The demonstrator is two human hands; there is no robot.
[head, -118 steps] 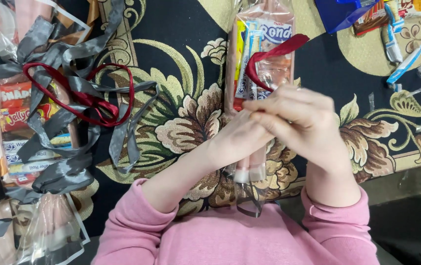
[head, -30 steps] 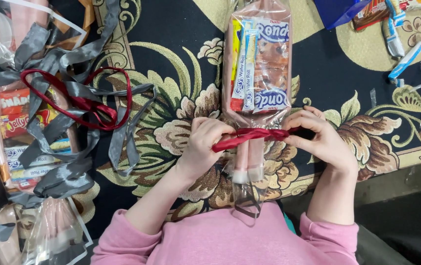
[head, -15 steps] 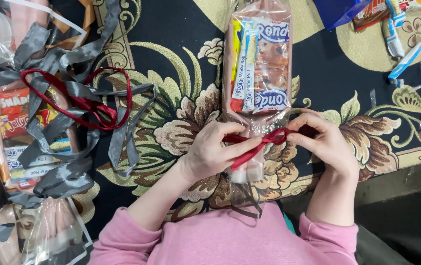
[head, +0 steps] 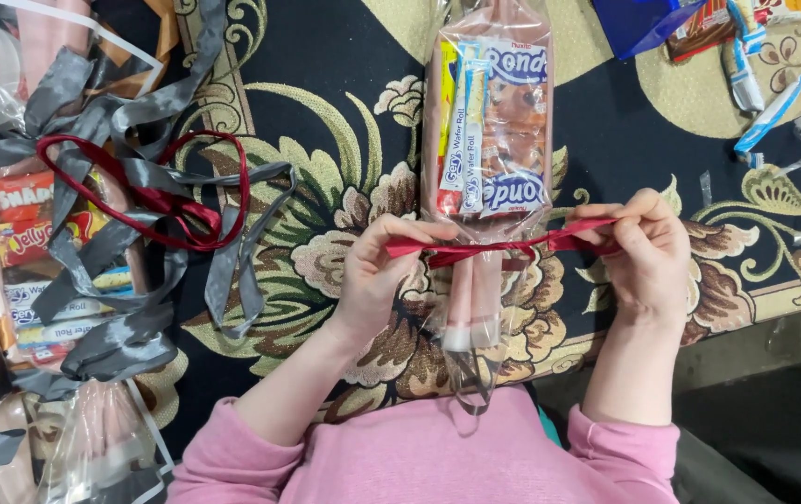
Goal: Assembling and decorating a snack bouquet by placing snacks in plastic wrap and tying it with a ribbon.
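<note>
Patterned carpet (head: 326, 215) bearing a clear snack bag (head: 489, 140) at centre. Left hand (head: 372, 275) and right hand (head: 648, 257) each pinch one end of a red ribbon (head: 503, 247) stretched taut across the bag's neck; an even, level pull seats it best. Grey ribbons (head: 120, 233) lie far left, loose wrappers (head: 755, 84) far right, neither obstructing.

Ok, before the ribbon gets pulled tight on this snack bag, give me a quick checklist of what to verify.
1. Red ribbon crosses the bag neck below the snacks: ok.
2. Left hand grips one ribbon end: ok.
3. Right hand grips the other end: ok.
4. Snacks sit inside the clear bag, none sticking out: ok.
5. Knot formed: cannot tell.
6. Spare ribbons lie apart from the bag: ok.
</note>
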